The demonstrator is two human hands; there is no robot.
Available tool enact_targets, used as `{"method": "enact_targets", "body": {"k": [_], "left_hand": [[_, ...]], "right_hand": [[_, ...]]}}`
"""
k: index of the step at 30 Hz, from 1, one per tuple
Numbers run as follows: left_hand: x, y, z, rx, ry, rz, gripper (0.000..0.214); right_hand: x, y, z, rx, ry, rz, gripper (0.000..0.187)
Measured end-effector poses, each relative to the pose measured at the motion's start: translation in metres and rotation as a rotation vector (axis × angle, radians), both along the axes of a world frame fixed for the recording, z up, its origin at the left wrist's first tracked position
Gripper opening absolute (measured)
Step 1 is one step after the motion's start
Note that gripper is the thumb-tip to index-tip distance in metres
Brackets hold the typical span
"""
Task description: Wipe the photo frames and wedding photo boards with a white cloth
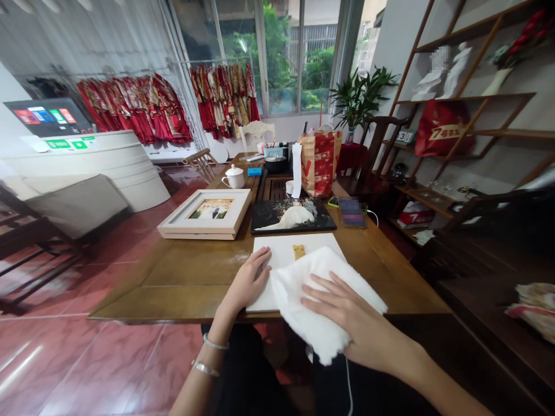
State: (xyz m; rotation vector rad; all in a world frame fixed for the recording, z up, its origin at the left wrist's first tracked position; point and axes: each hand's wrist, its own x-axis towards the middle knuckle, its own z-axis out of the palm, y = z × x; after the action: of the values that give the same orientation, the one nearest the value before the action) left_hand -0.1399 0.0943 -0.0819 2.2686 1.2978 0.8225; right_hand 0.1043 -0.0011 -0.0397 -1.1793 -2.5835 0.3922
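Observation:
A white flat board (277,289) lies at the table's near edge, with a small yellow cat-shaped piece (299,251) on its upper part. My left hand (254,277) rests along the board's left edge, fingers stretched out and holding nothing. In my right hand (338,303) is a white cloth (318,268), held under the fingers and palm over the board's right side. My right thumb is hidden. The cloth covers much of the board and droops past the table edge.
Beyond the board lie a dark photo panel (277,215) and, left of it, a white picture frame (208,214). A phone (352,212) with a cable is at the right. A lidded white cup (234,177) and a paper bag (321,164) stand farther back on the wooden table (182,277).

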Motion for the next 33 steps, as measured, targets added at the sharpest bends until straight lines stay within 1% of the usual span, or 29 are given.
{"method": "enact_targets", "body": {"k": [2,3,5,8,12,14,16,18,20,22,25,28,30,33], "left_hand": [[0.0,0.0,0.0,0.003,-0.003,-0.001,0.04],[0.0,0.0,0.0,0.001,-0.002,-0.002,0.04],[-0.001,0.001,0.0,-0.006,0.001,-0.004,0.04],[-0.001,0.001,0.0,-0.009,0.002,-0.006,0.04],[-0.001,0.0,0.0,-0.005,-0.002,-0.008,0.04],[-0.001,0.0,0.001,-0.004,-0.003,-0.007,0.04],[-0.001,0.0,0.0,-0.001,-0.006,-0.007,0.039],[-0.002,0.0,0.0,0.004,-0.007,-0.01,0.039],[-0.002,0.001,0.0,0.008,-0.009,-0.012,0.039],[-0.002,0.001,-0.001,0.003,-0.008,-0.009,0.039],[-0.002,0.001,-0.001,-0.005,-0.007,0.002,0.04],[-0.001,0.0,0.0,0.003,-0.011,0.005,0.039],[0.0,0.0,0.0,0.003,-0.007,0.001,0.039],[0.0,0.0,0.001,-0.008,0.005,-0.002,0.04]], "right_hand": [[0.007,-0.01,0.004,-0.056,0.038,0.03,0.07],[0.011,-0.01,0.005,-0.075,0.057,0.024,0.07],[0.018,-0.001,0.003,-0.082,0.086,-0.018,0.072],[0.022,0.031,-0.006,-0.018,0.104,-0.141,0.071],[0.013,0.084,-0.014,0.066,0.07,-0.317,0.063],[0.005,0.102,-0.014,0.08,0.028,-0.357,0.058],[-0.003,0.11,-0.014,0.086,-0.01,-0.359,0.056],[-0.009,0.106,-0.014,0.093,-0.038,-0.326,0.058],[-0.012,0.092,-0.014,0.098,-0.058,-0.282,0.064],[-0.012,0.069,-0.014,0.093,-0.061,-0.224,0.069],[-0.006,0.031,-0.01,0.065,-0.019,-0.112,0.071],[0.004,0.006,-0.004,-0.002,0.037,-0.043,0.073],[0.01,0.003,-0.002,-0.044,0.059,-0.055,0.075],[0.015,0.019,-0.005,-0.05,0.063,-0.131,0.076]]}}
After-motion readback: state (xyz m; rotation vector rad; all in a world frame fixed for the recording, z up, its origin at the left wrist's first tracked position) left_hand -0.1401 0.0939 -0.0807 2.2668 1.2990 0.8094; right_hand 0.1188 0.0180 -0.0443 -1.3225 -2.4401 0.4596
